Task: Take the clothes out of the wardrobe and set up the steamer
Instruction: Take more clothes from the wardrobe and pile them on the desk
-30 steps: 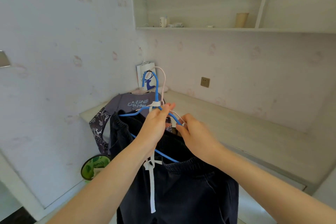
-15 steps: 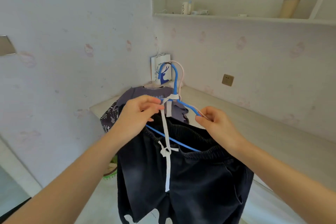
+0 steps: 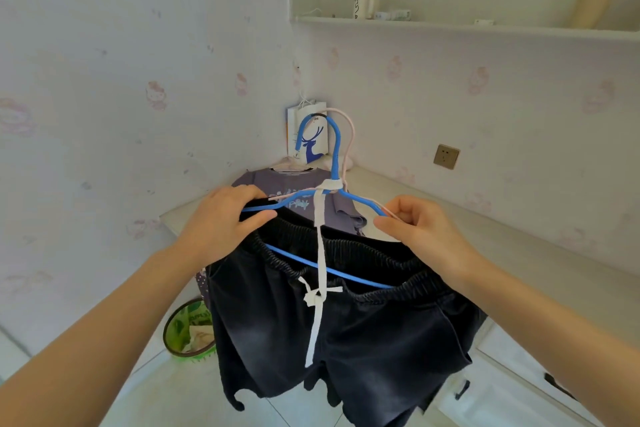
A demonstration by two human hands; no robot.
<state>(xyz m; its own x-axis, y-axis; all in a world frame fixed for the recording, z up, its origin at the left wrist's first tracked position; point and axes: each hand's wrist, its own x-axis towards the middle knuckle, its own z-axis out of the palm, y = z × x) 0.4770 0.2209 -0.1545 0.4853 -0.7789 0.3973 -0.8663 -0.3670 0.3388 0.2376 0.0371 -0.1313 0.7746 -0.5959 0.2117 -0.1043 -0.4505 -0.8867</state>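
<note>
Dark shorts (image 3: pixel 346 329) with an elastic waistband hang from a blue wire hanger (image 3: pixel 335 149), held up in front of me. A white cord (image 3: pixel 318 253) is tied round the hanger's neck and dangles down over the shorts. A pink hanger (image 3: pixel 350 135) sits right behind the blue one. My left hand (image 3: pixel 225 218) grips the hanger's left shoulder together with the waistband. My right hand (image 3: pixel 420 229) pinches the right shoulder. A purple printed shirt (image 3: pixel 298 191) lies on the corner of the desk behind. No steamer is in view.
A pale L-shaped desk (image 3: pixel 485 239) runs along both walls. A paper bag with a blue deer (image 3: pixel 308 135) stands in the corner. A wall socket (image 3: pixel 446 156) and a shelf (image 3: pixel 450 26) with small items are above. A green bin (image 3: pixel 188 333) stands on the floor.
My hands have slid apart from the hanger's neck to its two shoulders, spreading the shorts out. The view has moved closer to the corner.
</note>
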